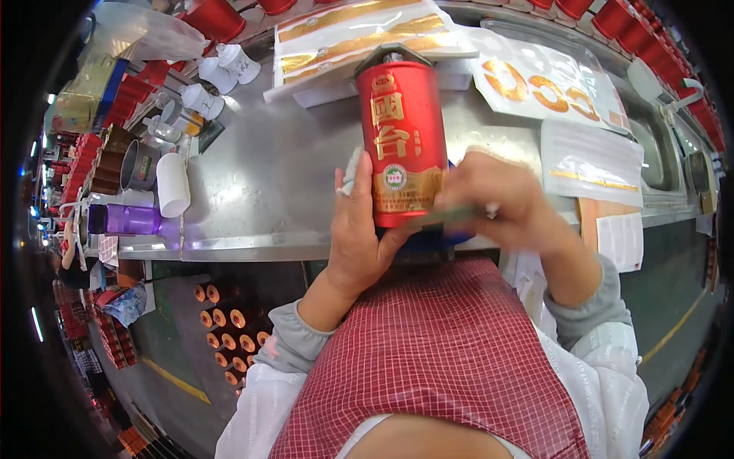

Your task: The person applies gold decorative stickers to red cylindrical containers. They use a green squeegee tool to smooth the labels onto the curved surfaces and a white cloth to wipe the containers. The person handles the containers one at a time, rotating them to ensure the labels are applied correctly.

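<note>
A red cylindrical bottle [404, 99] with gold characters, a round badge and a gold wavy band near its base stands tilted in front of me at the bench's near edge. My left hand [356, 243] grips it from the left and under the base, with white wrapping on a fingertip. My right hand [501, 200], smeared by motion, is closed round a thin flat greenish piece [449, 216] at the bottle's lower right. The gold band there is partly hidden by my fingers. A dark many-sided holder [367, 55] shows behind the bottle's top.
Sheets of gold decals [367, 34] lie beyond the bottle, with curved gold decals [535, 90] to the right. A steel sink [650, 145] is at far right. On the left stand white bottles [238, 63], a white roll [173, 185] and a purple bottle [134, 219]. Copper-topped cylinders [229, 325] stand below.
</note>
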The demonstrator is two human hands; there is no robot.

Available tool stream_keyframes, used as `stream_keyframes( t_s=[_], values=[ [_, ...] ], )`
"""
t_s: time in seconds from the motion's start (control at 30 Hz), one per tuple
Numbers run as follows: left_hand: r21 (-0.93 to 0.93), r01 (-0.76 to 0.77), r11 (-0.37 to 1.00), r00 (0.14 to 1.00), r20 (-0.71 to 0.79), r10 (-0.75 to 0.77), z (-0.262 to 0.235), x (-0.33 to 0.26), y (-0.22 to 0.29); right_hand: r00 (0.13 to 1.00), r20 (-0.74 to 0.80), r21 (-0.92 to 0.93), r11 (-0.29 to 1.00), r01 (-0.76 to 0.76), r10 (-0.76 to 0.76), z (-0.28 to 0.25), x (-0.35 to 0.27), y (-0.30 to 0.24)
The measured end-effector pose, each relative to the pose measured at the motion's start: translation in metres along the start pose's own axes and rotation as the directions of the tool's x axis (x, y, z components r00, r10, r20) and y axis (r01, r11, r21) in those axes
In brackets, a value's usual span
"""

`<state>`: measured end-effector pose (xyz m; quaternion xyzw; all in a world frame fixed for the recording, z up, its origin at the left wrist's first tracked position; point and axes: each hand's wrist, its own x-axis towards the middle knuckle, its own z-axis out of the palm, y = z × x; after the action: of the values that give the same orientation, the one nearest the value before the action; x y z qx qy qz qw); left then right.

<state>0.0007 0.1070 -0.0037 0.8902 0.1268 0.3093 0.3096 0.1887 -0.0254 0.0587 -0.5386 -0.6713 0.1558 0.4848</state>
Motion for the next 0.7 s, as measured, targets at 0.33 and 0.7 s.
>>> stream_keyframes(
  t_s=[0.33,0.7],
  values=[
    [0.113,-0.067,0.991,0.998,-0.006,0.068,-0.003,0.004,0.006,0.936,-0.337,-0.203,0.962,-0.181,0.105,-0.001,0.004,0.024],
    [0.159,-0.096,0.983,0.995,0.007,0.096,-0.005,0.007,0.008,0.997,-0.069,-0.043,0.999,-0.03,0.027,0.003,-0.001,-0.003]
  ],
)
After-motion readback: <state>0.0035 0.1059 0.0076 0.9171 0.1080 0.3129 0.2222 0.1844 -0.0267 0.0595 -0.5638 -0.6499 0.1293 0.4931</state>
